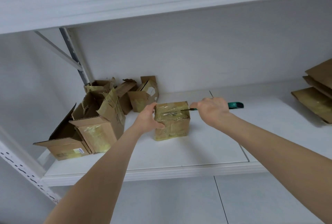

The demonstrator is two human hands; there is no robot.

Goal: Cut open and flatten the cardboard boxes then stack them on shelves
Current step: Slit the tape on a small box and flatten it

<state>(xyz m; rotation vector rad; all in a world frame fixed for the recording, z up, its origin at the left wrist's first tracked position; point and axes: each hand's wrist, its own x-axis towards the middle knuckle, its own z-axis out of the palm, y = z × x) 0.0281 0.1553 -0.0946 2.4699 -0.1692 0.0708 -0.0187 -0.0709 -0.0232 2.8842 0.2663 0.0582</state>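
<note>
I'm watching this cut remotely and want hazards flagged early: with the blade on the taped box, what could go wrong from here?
1. The knife in the right hand points its blade across the taped box toward the left hand gripping the box's side; a slip could cut that hand.
2. Only that hand braces the box on the smooth shelf, so it may slide or tip under blade pressure.

- The left hand (148,118) is bare; behind the grip, the left forearm (100,166) is bare too.
- The right hand (212,110) and right forearm (269,141) are equally bare.
</note>
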